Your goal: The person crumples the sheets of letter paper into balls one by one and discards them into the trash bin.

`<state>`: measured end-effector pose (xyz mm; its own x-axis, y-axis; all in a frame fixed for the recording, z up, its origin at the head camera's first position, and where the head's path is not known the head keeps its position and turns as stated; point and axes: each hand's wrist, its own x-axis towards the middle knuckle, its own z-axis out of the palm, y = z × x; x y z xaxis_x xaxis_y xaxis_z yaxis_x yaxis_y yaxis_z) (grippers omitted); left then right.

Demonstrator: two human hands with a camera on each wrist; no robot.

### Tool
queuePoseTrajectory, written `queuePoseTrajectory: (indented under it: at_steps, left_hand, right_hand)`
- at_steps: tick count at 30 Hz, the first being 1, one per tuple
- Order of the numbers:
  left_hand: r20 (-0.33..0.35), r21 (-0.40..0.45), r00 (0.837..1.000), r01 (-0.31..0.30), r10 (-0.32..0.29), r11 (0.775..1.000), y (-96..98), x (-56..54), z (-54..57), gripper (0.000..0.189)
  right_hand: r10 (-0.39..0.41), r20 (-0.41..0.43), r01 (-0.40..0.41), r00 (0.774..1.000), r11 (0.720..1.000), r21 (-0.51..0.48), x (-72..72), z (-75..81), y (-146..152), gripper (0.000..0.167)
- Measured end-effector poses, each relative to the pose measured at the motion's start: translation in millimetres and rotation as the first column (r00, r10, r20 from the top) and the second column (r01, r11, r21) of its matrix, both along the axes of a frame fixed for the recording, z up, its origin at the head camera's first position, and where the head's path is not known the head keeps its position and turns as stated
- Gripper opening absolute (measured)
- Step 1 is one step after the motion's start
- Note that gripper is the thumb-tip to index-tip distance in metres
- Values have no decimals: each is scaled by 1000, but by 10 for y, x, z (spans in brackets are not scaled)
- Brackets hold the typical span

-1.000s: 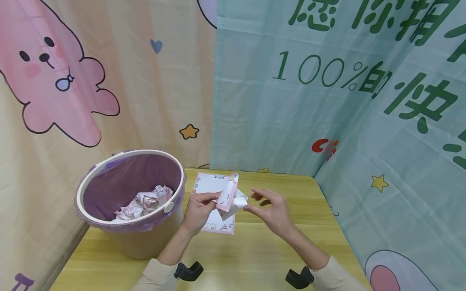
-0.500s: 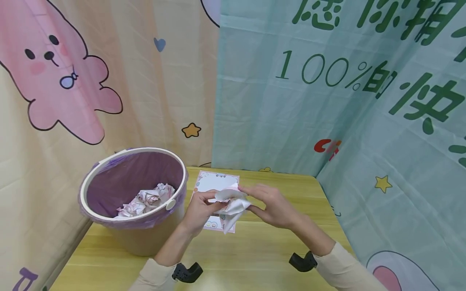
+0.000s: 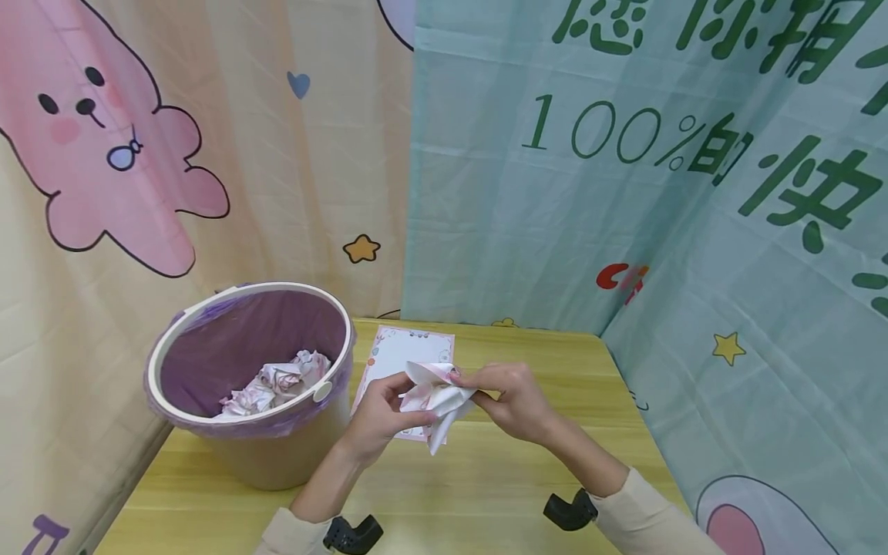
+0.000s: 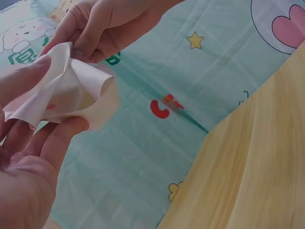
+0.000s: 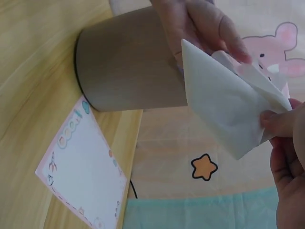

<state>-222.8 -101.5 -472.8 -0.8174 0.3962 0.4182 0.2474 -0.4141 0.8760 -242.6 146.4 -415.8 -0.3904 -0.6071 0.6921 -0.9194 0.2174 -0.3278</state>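
Observation:
A creased, partly folded sheet of paper [image 3: 438, 397], white with pink patterned parts, is held in the air between both hands. My left hand [image 3: 379, 416] holds its left side, thumb on the near face and fingers behind, as the left wrist view shows. On the other side my right hand [image 3: 513, 401] pinches the paper between thumb and fingers. In the right wrist view the paper's plain white side [image 5: 224, 105] faces the camera, with a pointed corner sticking up. Below the hands a flat sheet of stationery [image 3: 409, 347] with a pink decorated border lies on the table, partly covered by them.
A beige bin [image 3: 277, 462] with a white rim and purple liner stands left on the wooden table [image 3: 486, 493]. Several crumpled paper balls [image 3: 277, 385] lie inside it. Printed curtains [image 3: 486, 231] hang behind and along both sides.
The right hand, apart from the paper a second ago, has come in and taken hold of its right side. The paper has been turned and bunched up more. The bin stays where it was.

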Motion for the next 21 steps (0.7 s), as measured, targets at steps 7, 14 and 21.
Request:
queuePoseTrajectory:
  at_steps: [7,14,21]
  left_hand:
    - [-57,34,994,-95,97,995,6,35,6,34]
    - [-126,-63,961,-256,247,965,47,53,-6,17]
    - [-189,-162,945,-299,267,941,8,15,24,22]
  right_hand:
    - [158,206,-164,966,986,9,28,28,26,32]
    - [46,266,-58,963,998,39,114,0,-75,27]
    - [-95,341,88,935,996,35,128,-59,-105,30]
